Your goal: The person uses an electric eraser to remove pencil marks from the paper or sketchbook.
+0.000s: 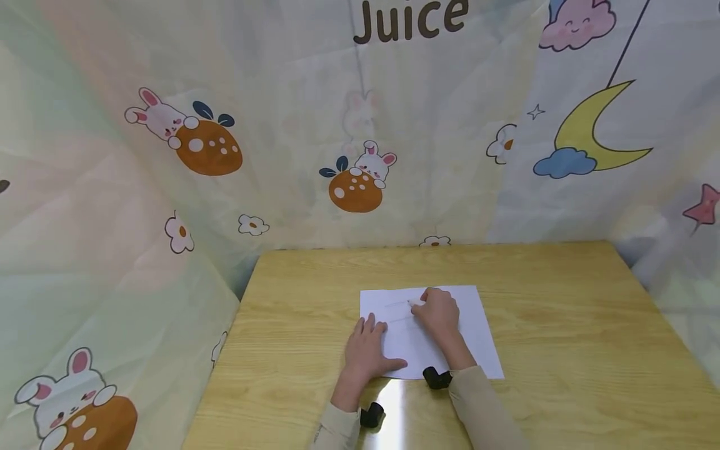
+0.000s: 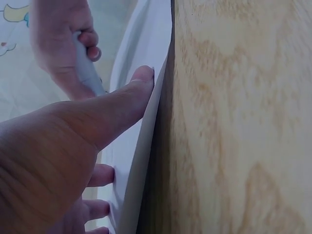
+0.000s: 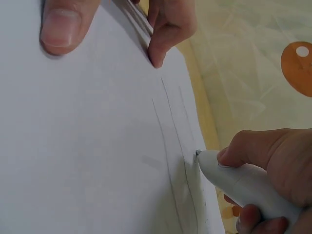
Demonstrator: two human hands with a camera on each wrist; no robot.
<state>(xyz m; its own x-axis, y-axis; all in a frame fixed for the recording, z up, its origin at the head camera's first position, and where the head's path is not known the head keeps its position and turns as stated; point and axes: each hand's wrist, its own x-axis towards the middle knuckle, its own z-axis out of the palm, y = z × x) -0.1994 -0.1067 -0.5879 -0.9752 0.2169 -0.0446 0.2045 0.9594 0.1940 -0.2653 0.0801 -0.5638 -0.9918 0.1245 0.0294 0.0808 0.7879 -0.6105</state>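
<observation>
My right hand (image 1: 440,312)'s got fingers curled round a chunky white pen (image 3: 240,183), tip at the end of 1 of 3 thin lines (image 3: 184,161). Left hand (image 1: 364,351)'s spread on the paper (image 1: 407,344), fingers pretty straight, paper lying on the wooden table (image 1: 574,325).

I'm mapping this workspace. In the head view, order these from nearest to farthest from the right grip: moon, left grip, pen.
1. Pen: held in the right grip.
2. Left grip: to its left, on the paper.
3. Moon: beyond the table, right, printed on the backdrop.
</observation>
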